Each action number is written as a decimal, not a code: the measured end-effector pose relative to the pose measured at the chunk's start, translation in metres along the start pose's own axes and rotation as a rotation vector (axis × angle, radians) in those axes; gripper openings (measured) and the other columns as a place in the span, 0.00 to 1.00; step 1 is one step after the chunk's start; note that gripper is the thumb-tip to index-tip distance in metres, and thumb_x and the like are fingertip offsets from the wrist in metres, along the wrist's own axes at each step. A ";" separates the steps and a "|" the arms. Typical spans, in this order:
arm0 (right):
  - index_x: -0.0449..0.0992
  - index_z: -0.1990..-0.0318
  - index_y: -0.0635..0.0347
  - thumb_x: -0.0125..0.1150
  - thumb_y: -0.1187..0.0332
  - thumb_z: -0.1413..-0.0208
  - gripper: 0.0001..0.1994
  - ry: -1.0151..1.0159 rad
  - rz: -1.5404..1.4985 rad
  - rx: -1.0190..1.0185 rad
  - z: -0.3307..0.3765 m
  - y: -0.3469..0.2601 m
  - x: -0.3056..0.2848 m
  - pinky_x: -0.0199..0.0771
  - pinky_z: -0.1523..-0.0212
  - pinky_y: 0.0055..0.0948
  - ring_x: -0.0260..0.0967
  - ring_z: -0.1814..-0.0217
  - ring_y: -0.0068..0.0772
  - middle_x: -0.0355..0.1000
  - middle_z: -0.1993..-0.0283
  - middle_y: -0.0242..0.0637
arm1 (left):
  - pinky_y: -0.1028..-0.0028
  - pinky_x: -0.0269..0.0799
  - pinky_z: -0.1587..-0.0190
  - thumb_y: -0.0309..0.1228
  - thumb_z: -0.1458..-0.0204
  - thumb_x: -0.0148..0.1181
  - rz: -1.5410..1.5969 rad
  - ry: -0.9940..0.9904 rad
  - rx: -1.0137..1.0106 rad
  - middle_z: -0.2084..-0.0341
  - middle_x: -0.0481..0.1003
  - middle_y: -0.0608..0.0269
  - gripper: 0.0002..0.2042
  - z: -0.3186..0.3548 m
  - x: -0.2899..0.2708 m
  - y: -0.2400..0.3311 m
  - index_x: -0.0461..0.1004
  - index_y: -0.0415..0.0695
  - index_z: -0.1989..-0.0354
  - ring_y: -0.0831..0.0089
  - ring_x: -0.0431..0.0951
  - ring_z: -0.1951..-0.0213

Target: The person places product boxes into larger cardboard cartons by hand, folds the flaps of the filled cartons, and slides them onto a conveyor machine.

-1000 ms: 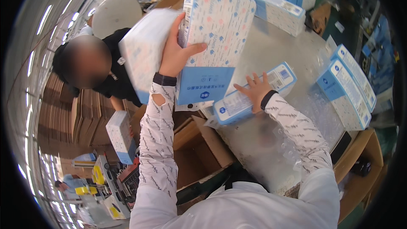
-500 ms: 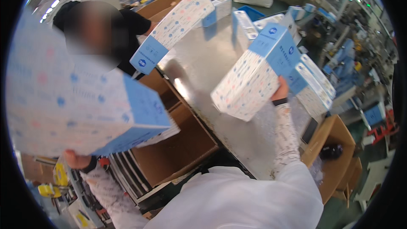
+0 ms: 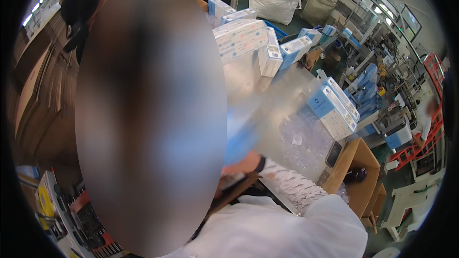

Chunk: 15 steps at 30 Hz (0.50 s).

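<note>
A large blurred patch covers the left and middle of the picture and hides my left hand. My right hand (image 3: 240,164), with a dark wristband and a white patterned sleeve, is low at the near edge of the metal table (image 3: 275,100). Its fingers are closed on a blue and white pack (image 3: 239,134), which is smeared by motion just above the hand. I cannot make out the pack's lower end.
More blue and white packs lie at the table's far end (image 3: 241,38) and stand in a stack at its right edge (image 3: 332,107). A cardboard box (image 3: 356,160) is at the right and a white bulk bag (image 3: 275,0) behind. Another person (image 3: 83,0) is at the upper left.
The big pack that my left hand held has gone out of sight behind the blur. My right hand has come down and toward me with its pack.
</note>
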State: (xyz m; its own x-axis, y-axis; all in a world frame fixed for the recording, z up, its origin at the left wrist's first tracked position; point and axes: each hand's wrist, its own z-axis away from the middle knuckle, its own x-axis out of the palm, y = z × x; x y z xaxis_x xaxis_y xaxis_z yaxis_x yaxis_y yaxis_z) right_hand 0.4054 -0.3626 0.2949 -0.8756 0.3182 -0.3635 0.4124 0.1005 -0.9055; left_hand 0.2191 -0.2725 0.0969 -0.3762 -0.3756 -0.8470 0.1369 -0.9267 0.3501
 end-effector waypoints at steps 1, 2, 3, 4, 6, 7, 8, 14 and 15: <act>0.55 0.36 0.47 0.68 0.63 0.62 0.42 -0.130 0.236 -0.170 -0.021 -0.005 0.022 0.59 0.43 0.48 0.60 0.42 0.48 0.62 0.44 0.48 | 0.57 0.65 0.46 0.49 0.49 0.52 0.040 -0.024 -0.006 0.44 0.65 0.45 0.31 -0.015 0.018 0.003 0.59 0.47 0.39 0.51 0.68 0.46; 0.55 0.35 0.39 0.69 0.65 0.66 0.44 -0.260 0.548 -0.396 -0.039 0.000 0.048 0.59 0.44 0.51 0.59 0.43 0.50 0.62 0.45 0.49 | 0.58 0.65 0.46 0.48 0.49 0.52 0.100 -0.048 -0.042 0.45 0.65 0.45 0.30 -0.020 0.027 0.008 0.60 0.47 0.39 0.51 0.68 0.46; 0.55 0.36 0.33 0.68 0.66 0.68 0.45 -0.320 0.595 -0.347 -0.039 0.032 0.085 0.59 0.47 0.52 0.60 0.45 0.51 0.62 0.46 0.48 | 0.58 0.65 0.46 0.48 0.49 0.52 0.149 -0.071 -0.069 0.45 0.65 0.45 0.29 -0.025 0.031 0.013 0.61 0.47 0.40 0.51 0.68 0.46; 0.56 0.37 0.27 0.67 0.68 0.70 0.46 -0.360 0.647 -0.262 -0.022 0.078 0.117 0.60 0.49 0.52 0.60 0.46 0.52 0.62 0.48 0.48 | 0.58 0.65 0.46 0.47 0.49 0.51 0.179 -0.107 -0.059 0.45 0.65 0.45 0.29 -0.031 0.035 0.022 0.61 0.47 0.40 0.51 0.68 0.46; 0.53 0.35 0.26 0.67 0.65 0.68 0.46 -0.910 0.766 -0.133 -0.031 0.113 0.154 0.61 0.50 0.54 0.58 0.41 0.51 0.62 0.46 0.46 | 0.59 0.64 0.46 0.47 0.48 0.51 0.265 -0.098 -0.131 0.45 0.66 0.45 0.28 -0.031 0.040 0.021 0.62 0.46 0.41 0.51 0.67 0.46; 0.59 0.38 0.31 0.67 0.64 0.65 0.41 -0.923 0.711 -0.160 -0.033 0.150 0.159 0.64 0.51 0.51 0.62 0.44 0.47 0.66 0.48 0.44 | 0.60 0.64 0.46 0.46 0.48 0.51 0.302 -0.101 -0.128 0.46 0.66 0.45 0.27 -0.034 0.041 0.028 0.63 0.46 0.41 0.51 0.67 0.46; 0.65 0.41 0.37 0.68 0.63 0.63 0.35 -0.939 0.656 -0.186 -0.036 0.187 0.164 0.66 0.51 0.47 0.65 0.46 0.44 0.69 0.51 0.43 | 0.60 0.64 0.45 0.46 0.48 0.51 0.342 -0.102 -0.128 0.46 0.66 0.45 0.26 -0.038 0.038 0.034 0.64 0.46 0.42 0.50 0.67 0.45; 0.74 0.50 0.50 0.67 0.61 0.57 0.23 -1.093 -0.337 -0.128 -0.125 0.102 0.100 0.71 0.54 0.39 0.71 0.54 0.38 0.74 0.58 0.42 | 0.61 0.67 0.49 0.42 0.47 0.51 0.794 0.112 -0.165 0.55 0.73 0.44 0.20 -0.009 0.005 0.017 0.72 0.43 0.50 0.50 0.72 0.51; 0.79 0.61 0.60 0.63 0.60 0.51 0.15 -0.854 -0.360 -0.132 -0.157 0.067 0.008 0.73 0.58 0.31 0.74 0.62 0.33 0.77 0.66 0.41 | 0.61 0.69 0.52 0.40 0.47 0.53 0.834 0.167 -0.235 0.57 0.74 0.46 0.18 0.000 0.007 0.003 0.73 0.43 0.52 0.51 0.73 0.54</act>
State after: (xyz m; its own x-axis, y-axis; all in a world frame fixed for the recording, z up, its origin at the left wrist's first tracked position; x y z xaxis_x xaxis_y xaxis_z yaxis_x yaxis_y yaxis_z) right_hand 0.4659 -0.2052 0.2657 -0.8226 -0.5482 -0.1511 0.0596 0.1811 -0.9817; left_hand 0.2167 -0.2774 0.0922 0.0666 -0.9112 -0.4065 0.4990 -0.3224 0.8044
